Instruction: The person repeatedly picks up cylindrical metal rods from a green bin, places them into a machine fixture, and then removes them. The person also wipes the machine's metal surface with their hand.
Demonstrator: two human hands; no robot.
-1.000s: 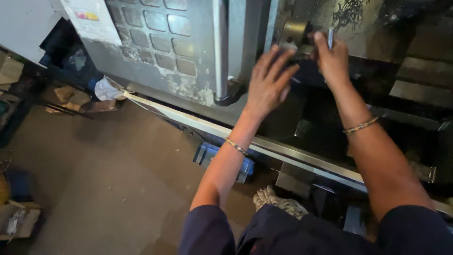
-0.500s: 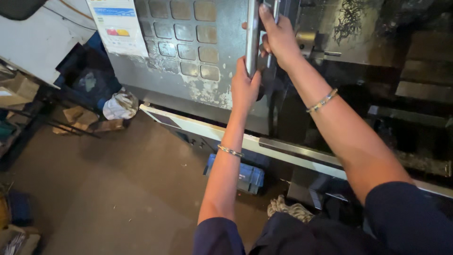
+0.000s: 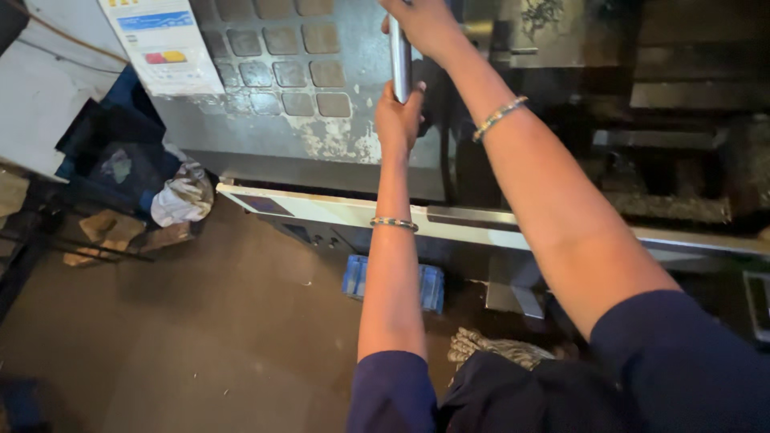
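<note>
A vertical steel door handle (image 3: 400, 60) runs down the edge of a grey machine door (image 3: 305, 96) with worn square panels. My left hand (image 3: 399, 120) grips the lower end of the handle. My right hand (image 3: 425, 28) grips it higher up, near the frame's top edge. Both wrists carry thin bangles. To the right of the door lies the dark open machine interior (image 3: 666, 120).
A white sill (image 3: 321, 210) runs along the machine's base. On the floor sit a blue crate (image 3: 393, 285), a rag pile (image 3: 497, 349), a white bag (image 3: 180, 200) and wood scraps (image 3: 112, 232) at left. A label sheet (image 3: 164, 40) hangs on the door.
Both hands left the machine interior and took hold of the door handle. The door and handle now sit further right in view than half a second ago.
</note>
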